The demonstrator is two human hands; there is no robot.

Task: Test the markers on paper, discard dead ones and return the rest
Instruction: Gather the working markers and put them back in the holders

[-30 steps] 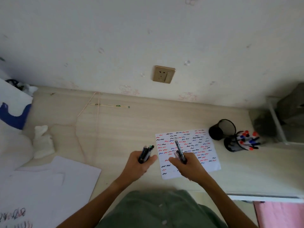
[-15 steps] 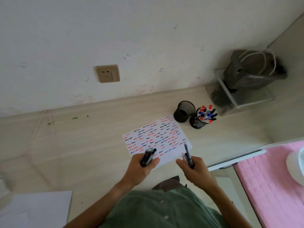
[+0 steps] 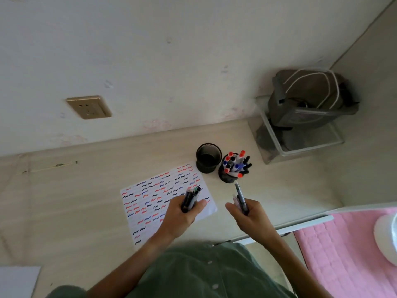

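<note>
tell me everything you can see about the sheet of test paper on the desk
The test paper is a white rectangular sheet lying flat and skewed on the pale wood-look desk. Rows of short squiggles in black, red and blue cover most of it, sparser near its near end. The left hand, gripping a bundle of markers, covers its right part. Its far corner lies close beside the empty black mesh cup; contact is unclear.

Squiggle-covered paper (image 3: 154, 201) flat on desk, capped markers (image 3: 235, 165) upright in mesh cup — perhaps a dozen
</note>
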